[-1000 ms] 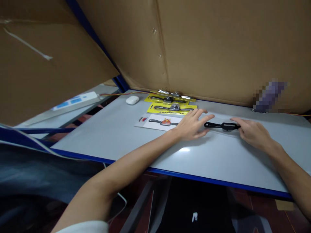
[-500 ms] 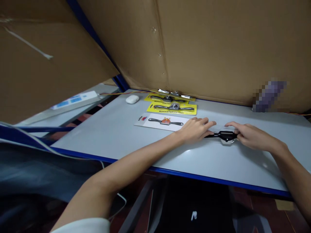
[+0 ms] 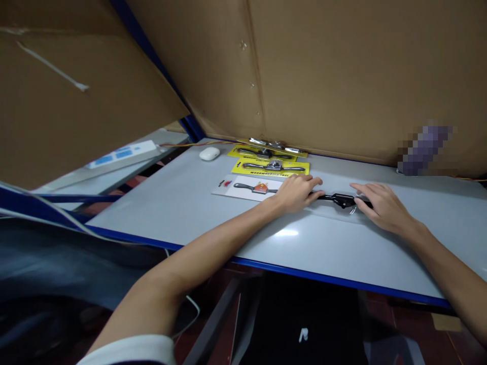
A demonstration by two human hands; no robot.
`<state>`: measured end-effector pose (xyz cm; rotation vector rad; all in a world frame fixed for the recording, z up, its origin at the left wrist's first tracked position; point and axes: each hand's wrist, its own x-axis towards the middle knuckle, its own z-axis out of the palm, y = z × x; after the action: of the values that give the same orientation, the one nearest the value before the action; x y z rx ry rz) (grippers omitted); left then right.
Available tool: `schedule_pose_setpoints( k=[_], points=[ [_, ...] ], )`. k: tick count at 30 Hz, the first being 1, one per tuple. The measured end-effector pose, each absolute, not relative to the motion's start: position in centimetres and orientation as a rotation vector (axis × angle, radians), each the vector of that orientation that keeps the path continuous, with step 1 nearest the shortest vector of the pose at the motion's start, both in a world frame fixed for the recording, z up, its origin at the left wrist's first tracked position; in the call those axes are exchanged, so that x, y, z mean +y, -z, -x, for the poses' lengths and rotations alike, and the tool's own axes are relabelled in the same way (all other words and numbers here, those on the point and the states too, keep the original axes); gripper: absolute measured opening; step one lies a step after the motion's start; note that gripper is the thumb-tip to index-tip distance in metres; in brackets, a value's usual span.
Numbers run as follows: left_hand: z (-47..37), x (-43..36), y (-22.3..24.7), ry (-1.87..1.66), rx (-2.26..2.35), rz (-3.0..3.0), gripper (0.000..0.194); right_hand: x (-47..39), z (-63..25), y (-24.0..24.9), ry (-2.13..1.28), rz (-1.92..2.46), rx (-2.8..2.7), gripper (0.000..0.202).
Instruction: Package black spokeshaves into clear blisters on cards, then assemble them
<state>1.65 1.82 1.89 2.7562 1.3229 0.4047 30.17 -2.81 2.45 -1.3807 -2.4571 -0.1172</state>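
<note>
Working from afar, I am pinching the left end of the black tool [image 3: 343, 199] with my left hand [image 3: 297, 194]; my right hand [image 3: 384, 205] is curving over its other end, though I cannot tell whether it is gripping. The tool is lying at the left hand's three o'clock, the white card [image 3: 230, 192] at nine.

The near strip of the table [image 3: 323, 258] offers open passage along its front edge, as does the surface right of the right hand [image 3: 388, 205]. The left side is open up to the white case [image 3: 209, 153]. Behind the left hand [image 3: 297, 194], yellow packages [image 3: 271, 166] obstruct the way; the cardboard wall [image 3: 335, 76] bounds the rear.
</note>
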Motion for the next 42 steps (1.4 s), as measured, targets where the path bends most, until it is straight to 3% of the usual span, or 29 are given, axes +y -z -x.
schedule_pose_setpoints(
  k=[8, 14, 25, 35, 42],
  points=[
    [0.5, 3.1, -3.7, -0.419, 1.3, -2.905, 0.052, -2.6, -30.4, -1.6, -0.07, 1.31, -2.353, 0.043],
    [3.3, 4.1, -4.7, -0.23, 1.458, -2.884, 0.042, -3.0, -30.8, -1.8, -0.37, 1.359, -2.387, 0.085],
    [2.2, 5.4, -1.6, -0.309, 1.526, -2.719, 0.046, -2.6, -32.3, -1.3, -0.214, 1.364, -2.382, 0.071],
    [3.1, 5.4, -3.2, -0.5, 1.697, -2.523, 0.056, -2.4, -32.6, -0.8, -0.078, 1.322, -2.351, 0.073],
    [4.7, 5.3, -3.7, -0.754, 1.619, -2.629, 0.036, -2.6, -32.1, -0.6, -0.084, 1.297, -2.367, 0.076]
  ],
)
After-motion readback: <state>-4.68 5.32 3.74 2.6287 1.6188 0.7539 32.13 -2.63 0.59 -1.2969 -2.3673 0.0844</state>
